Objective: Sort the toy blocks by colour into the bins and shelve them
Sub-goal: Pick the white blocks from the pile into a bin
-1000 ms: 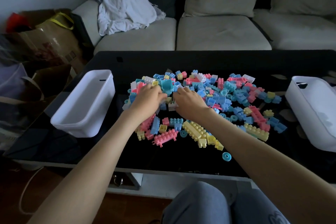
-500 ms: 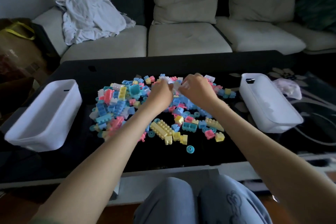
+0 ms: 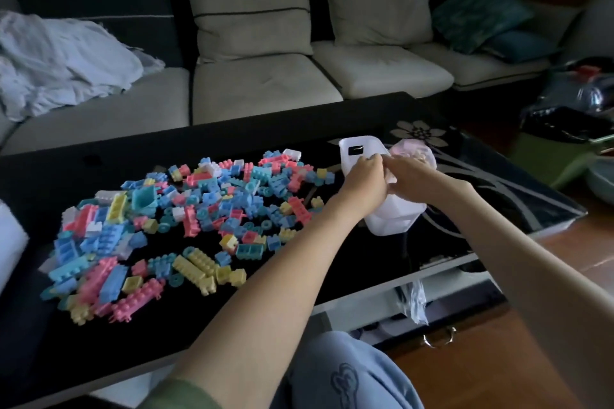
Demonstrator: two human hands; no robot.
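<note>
Both bare forearms reach forward toward the counter's far right corner, converging until the hands meet. The left hand (image 3: 363, 180) is curled, knuckles up, fingers (image 3: 372, 161) bent downward. The right hand (image 3: 410, 183) sits touching it, fingers tucked in; what either grips cannot be told

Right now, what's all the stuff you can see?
Toy blocks: too many to count; pink, blue, yellow, teal, white; spread on the table.
Table: one, black, in front of the sofa.
Right bin: one, white, right of the blocks.
Left bin: one, white, at the left edge.
Plastic bag: one, pinkish, behind the right bin.
Sofa: one, cream.
Cloth: one, pale, on the sofa.
Left hand: over the right bin.
Right hand: over the right bin.
</note>
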